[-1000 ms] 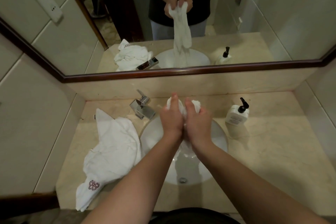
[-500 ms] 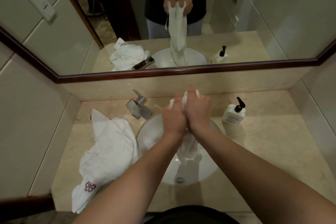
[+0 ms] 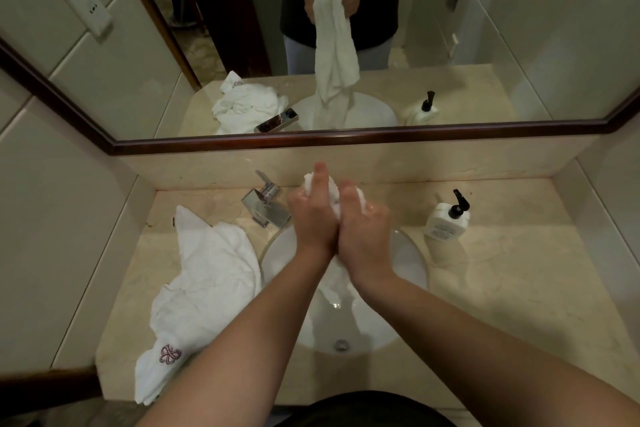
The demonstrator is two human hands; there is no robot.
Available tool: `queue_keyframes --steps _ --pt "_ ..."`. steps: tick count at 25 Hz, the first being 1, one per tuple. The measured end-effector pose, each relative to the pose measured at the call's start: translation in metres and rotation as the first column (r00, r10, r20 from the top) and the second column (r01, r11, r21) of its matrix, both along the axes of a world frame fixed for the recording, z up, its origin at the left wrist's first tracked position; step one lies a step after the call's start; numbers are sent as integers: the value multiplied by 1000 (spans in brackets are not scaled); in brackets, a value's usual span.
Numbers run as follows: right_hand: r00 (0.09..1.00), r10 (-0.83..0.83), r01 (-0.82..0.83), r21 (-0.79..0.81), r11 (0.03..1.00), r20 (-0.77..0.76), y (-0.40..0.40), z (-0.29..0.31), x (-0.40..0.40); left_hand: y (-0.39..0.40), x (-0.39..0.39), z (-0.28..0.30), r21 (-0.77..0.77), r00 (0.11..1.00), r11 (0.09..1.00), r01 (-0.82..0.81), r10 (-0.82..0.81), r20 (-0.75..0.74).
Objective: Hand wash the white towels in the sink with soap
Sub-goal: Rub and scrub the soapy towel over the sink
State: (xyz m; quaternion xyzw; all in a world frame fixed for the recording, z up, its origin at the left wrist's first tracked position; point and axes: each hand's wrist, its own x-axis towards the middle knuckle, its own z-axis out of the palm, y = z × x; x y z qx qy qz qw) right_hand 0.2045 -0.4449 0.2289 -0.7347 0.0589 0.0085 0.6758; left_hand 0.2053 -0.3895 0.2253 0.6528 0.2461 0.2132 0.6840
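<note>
Wet white towel (image 3: 332,196) bunched at the top, rest hanging down into the round white sink (image 3: 408,263), held above the basin. Second white towel (image 3: 207,274) with a purple logo lies crumpled on the beige marble counter (image 3: 502,288), left of the sink. Chrome faucet (image 3: 265,206) behind-left, white soap pump bottle (image 3: 446,222) to the right. Mirror (image 3: 485,45) above, tiled walls. Left hand (image 3: 311,215) and right hand (image 3: 363,229) side by side, touching, each grip closed around the bunched towel.
</note>
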Motion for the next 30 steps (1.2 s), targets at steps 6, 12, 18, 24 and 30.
queue_keyframes --steps 6,12,18,24,30 --pt "999 44 -45 -70 997 -21 4 4 12 2 5 5 -281 985 955 -96 49 -168" --pt "996 -39 29 -126 992 -79 -4 -4 25 -9 4 1 -234 977 972 -10 -41 -211" --pt "988 -130 130 -2 991 -89 -14 -6 23 -17 1 4 -190 964 976 108 -149 -219" --pt "991 -31 42 75 996 -131 -14 1 26 -17 14 13 -246 966 968 40 -101 -239" --pt "984 -5 20 82 996 -180 -4 -4 22 -10 18 11 -213 960 977 -25 -36 -277"
